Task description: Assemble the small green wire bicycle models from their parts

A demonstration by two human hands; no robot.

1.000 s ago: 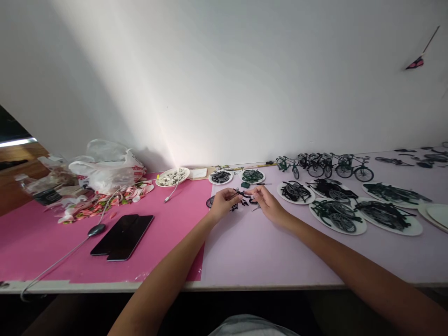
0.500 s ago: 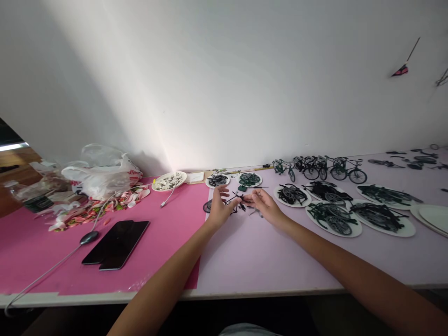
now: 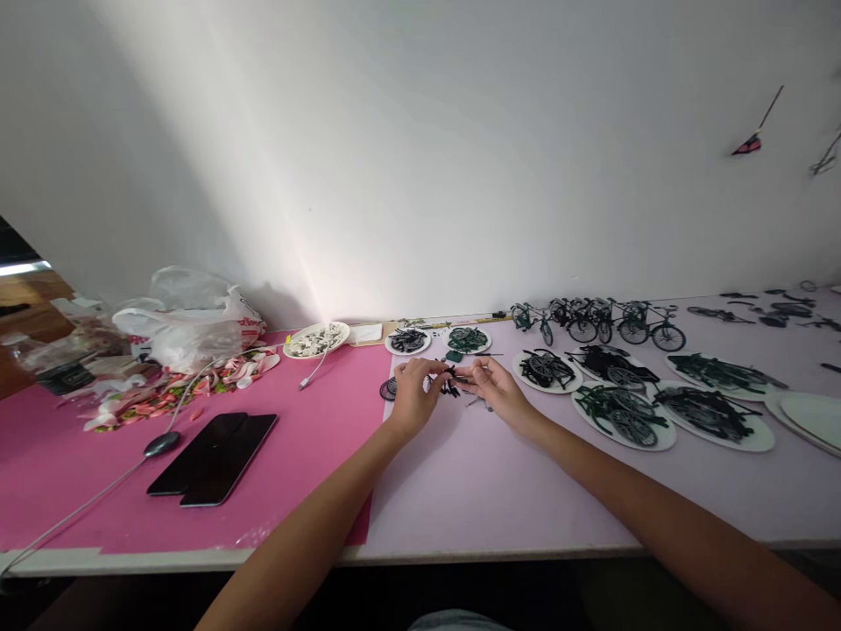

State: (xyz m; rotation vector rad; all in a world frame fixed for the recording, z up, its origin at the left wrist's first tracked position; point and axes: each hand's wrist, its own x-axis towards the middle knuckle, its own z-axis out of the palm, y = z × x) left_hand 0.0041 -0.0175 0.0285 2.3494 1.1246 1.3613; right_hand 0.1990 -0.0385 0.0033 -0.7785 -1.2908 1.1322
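Observation:
Over the pale lilac table cover, my left hand (image 3: 415, 393) and my right hand (image 3: 503, 390) face each other. Between them is a small dark model bicycle frame (image 3: 449, 379), partly covered by the fingers. Both hands pinch it, the left from its left side and the right with thumb and fingertips from the other. A dark toy wheel (image 3: 387, 389) shows just left of my left hand. Small grey parts (image 3: 479, 402) lie under my right hand. Behind the hands sits a little dark green block (image 3: 454, 356).
Plates of bicycle parts (image 3: 624, 414) spread to the right, with assembled model bicycles (image 3: 608, 322) behind. Two small plates (image 3: 468, 340) stand near the wall. At left are a plate of pale pieces (image 3: 316, 340), black phones (image 3: 214, 457), a cable and plastic bags (image 3: 190, 320).
My left fingers have curled down and closed in over the bicycle frame. The right hand stays almost in place. The view has shifted slightly.

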